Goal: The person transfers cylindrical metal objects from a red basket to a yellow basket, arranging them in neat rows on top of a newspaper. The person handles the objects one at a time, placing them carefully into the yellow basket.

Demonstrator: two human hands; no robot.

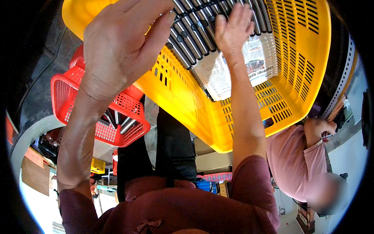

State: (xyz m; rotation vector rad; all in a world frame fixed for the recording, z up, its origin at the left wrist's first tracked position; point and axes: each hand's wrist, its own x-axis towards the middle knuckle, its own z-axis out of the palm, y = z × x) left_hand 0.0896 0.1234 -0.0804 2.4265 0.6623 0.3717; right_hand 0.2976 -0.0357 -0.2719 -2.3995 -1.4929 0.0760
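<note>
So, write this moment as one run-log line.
left hand: near yellow basket | right hand: over metal rods, contact unclear | newspaper: inside basket

One large yellow basket, apparently ten-plus metal rods

- The big basket is bright yellow, with rows and rows of slots.
- The metal tubes in it are shiny silver, with black ends.
- The newspaper is white with grey print and a little colour picture.
- The smaller basket is red, with a pattern of tiny square holes.
- The rods inside that one are silver and dark.
- The person's shirt is dark plum, and the trousers are black.
- The other person's shirt is pink.
- A little crate is yellow.
</note>
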